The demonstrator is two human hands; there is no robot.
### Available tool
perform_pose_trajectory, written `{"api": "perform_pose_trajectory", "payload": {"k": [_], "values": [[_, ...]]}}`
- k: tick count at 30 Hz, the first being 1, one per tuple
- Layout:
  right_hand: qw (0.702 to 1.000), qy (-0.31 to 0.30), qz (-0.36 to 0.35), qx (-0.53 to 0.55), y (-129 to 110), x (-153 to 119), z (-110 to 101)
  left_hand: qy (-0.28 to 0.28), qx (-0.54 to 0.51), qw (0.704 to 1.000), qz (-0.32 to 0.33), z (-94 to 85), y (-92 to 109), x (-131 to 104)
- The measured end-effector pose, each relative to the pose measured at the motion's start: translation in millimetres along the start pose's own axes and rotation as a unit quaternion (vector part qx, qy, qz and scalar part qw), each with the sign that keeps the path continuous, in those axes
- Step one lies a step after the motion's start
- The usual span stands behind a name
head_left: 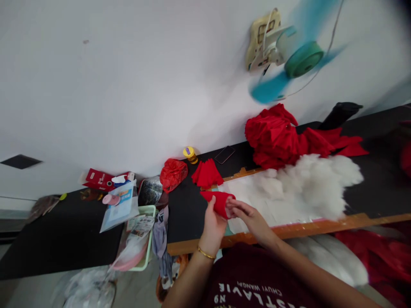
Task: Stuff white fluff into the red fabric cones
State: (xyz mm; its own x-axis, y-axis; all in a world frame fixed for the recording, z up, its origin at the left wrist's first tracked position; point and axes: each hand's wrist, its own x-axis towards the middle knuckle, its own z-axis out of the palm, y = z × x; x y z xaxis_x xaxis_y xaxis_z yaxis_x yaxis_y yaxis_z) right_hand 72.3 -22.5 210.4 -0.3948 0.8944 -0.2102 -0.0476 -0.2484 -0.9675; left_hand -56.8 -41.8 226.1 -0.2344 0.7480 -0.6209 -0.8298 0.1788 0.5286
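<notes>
A small red fabric cone (220,202) lies in my left hand (213,221), its point to the left and its open end to the right. My left fingers and thumb are wrapped round it. My right hand (248,216) is at the open end, fingers bent together against the whitish opening; whether they pinch stuffing there is too small to tell. White fluffy stuffing (316,184) is heaped on a pale sheet (250,189) to the right of my hands. Several flat red cones (208,173) lie fanned out just beyond them, and a large red fabric pile (276,137) sits behind the stuffing.
A phone (225,155), a yellow-lidded jar (190,155) and a red plastic bag (174,174) stand along the wall side. A blue fan (303,59) spins on the wall. Left are a green basket (151,239) and another black table (64,235). Wooden edging (285,232) borders my side.
</notes>
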Motion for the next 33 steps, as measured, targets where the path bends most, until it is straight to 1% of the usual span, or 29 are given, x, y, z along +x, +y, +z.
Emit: {"api": "perform_pose_trajectory", "payload": {"k": [2, 4, 7, 12, 16, 18, 20, 22, 23, 24, 26, 28, 29, 31, 33], "values": [[0.999, 0.041, -0.01, -0.009, -2, -3, -9, 0.012, -0.033, 0.999, -0.016, -5.0, 11, 6], [0.996, 0.058, -0.029, -0.062, -3, -6, -14, 0.031, -0.05, 0.998, -0.002, -7.8, 18, 9], [0.989, 0.021, -0.055, -0.137, -3, -7, -11, 0.028, -0.047, 0.999, 0.002, -7.5, 16, 10], [0.981, -0.025, -0.058, -0.181, 4, -5, 1, 0.002, -0.025, 0.999, 0.022, -4.4, 1, 6], [0.976, -0.055, -0.076, -0.197, 8, -10, -5, -0.037, 0.025, 0.997, 0.064, -7.0, -3, -1], [0.977, -0.026, -0.072, -0.199, 5, -15, -12, -0.065, 0.044, 0.993, 0.087, -9.3, -2, -4], [0.977, 0.038, -0.072, -0.197, 1, -17, -18, -0.086, 0.058, 0.99, 0.093, -11.4, -1, -6], [0.975, 0.097, -0.081, -0.185, -3, -16, -21, -0.101, 0.069, 0.989, 0.081, -13.1, -3, -7], [0.974, 0.112, -0.083, -0.177, -4, -13, -22, -0.105, 0.076, 0.989, 0.073, -13.9, -5, -7], [0.976, 0.11, -0.081, -0.17, -3, -10, -21, -0.106, 0.085, 0.989, 0.065, -14.8, -8, -6], [0.984, 0.071, -0.051, -0.154, 6, -2, -20, -0.098, 0.111, 0.988, 0.048, -17.5, -17, -5], [0.993, 0.012, 0.013, -0.118, 21, 5, -20, -0.079, 0.159, 0.984, 0.026, -22.0, -29, -2], [0.995, -0.006, 0.053, -0.085, 30, 7, -20, -0.066, 0.191, 0.979, 0.011, -24.6, -34, 0], [0.992, -0.011, 0.117, -0.037, 48, 9, -23, -0.04, 0.246, 0.968, -0.01, -28.8, -46, 6], [0.989, 0.015, 0.149, -0.024, 61, 9, -27, -0.027, 0.273, 0.962, -0.009, -29.9, -57, 12]]}}
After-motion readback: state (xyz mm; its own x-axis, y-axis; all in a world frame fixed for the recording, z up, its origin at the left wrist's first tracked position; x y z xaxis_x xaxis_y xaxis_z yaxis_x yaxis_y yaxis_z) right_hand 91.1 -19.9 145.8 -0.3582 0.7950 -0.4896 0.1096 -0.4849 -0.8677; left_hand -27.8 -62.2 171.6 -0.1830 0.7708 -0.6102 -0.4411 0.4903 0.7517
